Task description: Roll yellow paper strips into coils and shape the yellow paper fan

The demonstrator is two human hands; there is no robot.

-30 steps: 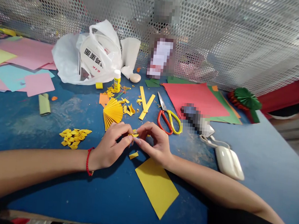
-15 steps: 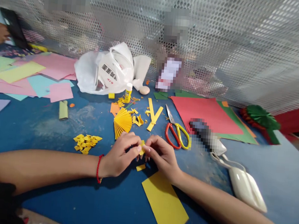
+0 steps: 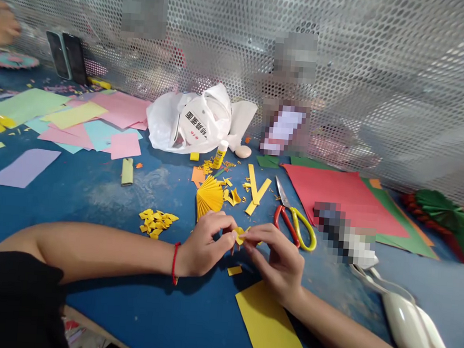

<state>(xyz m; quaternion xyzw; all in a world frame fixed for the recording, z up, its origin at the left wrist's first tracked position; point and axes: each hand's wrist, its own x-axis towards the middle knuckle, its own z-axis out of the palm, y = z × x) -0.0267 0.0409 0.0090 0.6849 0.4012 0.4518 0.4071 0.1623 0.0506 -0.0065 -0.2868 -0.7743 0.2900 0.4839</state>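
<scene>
My left hand (image 3: pixel 205 246), with a red string bracelet (image 3: pixel 175 263) at its wrist, and my right hand (image 3: pixel 277 264) pinch a small folded piece of yellow paper (image 3: pixel 239 235) between their fingertips. Just beyond my left hand lies a pleated yellow paper fan (image 3: pixel 210 196) on the blue table (image 3: pixel 74 205). A heap of small yellow paper pieces (image 3: pixel 156 223) sits left of that hand. Below my hands are a small yellow strip (image 3: pixel 234 270) and a yellow paper sheet (image 3: pixel 267 325). Red-and-yellow-handled scissors (image 3: pixel 294 228) lie right of my right hand.
Yellow strips and scraps (image 3: pixel 254 194) lie beyond my hands. Behind them are a glue stick (image 3: pixel 220 154) and a white plastic bag (image 3: pixel 191 126). Coloured paper sheets (image 3: pixel 120 126) cover the left, red paper (image 3: pixel 341 200) the right. A white computer mouse (image 3: pixel 415 327) sits lower right; perforated metal screen (image 3: pixel 382 73) backs the table.
The whole scene has shifted right and down in view as my head turned. My hands still pinch the yellow piece. A co-worker's hand and phones have come into view at upper left.
</scene>
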